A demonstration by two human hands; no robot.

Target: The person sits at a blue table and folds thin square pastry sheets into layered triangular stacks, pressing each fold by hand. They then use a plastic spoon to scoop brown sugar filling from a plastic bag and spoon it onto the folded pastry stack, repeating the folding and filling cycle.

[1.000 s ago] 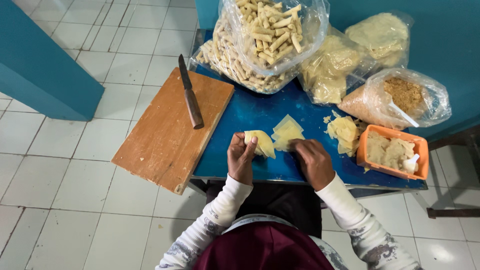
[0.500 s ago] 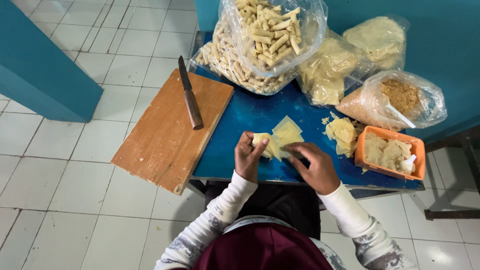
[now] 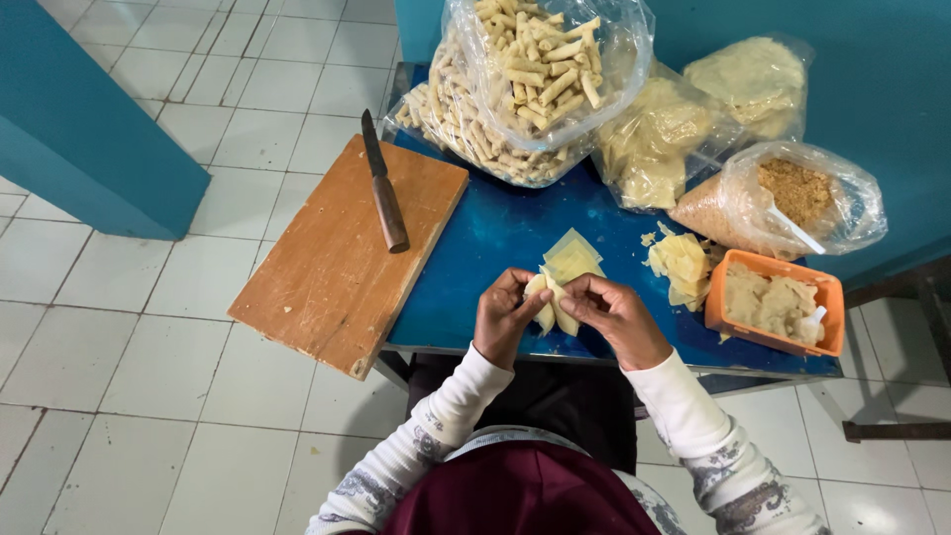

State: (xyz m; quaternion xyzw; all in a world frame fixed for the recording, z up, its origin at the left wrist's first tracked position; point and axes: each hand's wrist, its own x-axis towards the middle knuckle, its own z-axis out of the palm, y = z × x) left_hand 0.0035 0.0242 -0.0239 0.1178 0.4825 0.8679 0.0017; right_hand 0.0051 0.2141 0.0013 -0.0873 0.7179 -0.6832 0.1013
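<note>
Both hands, left hand (image 3: 505, 322) and right hand (image 3: 616, 315), pinch a pale wrapper (image 3: 551, 305) between them over the blue table (image 3: 475, 258).

My right hand (image 3: 619, 315) now comes up to my left hand (image 3: 507, 319), and both pinch the wrapper (image 3: 551, 305) above the table.

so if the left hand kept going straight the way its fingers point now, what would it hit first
Probably the pale dough wrapper it already pinches, then the right hand holding the other side. The left hand points right and slightly up the picture, though depth is hard to judge from above.
</note>
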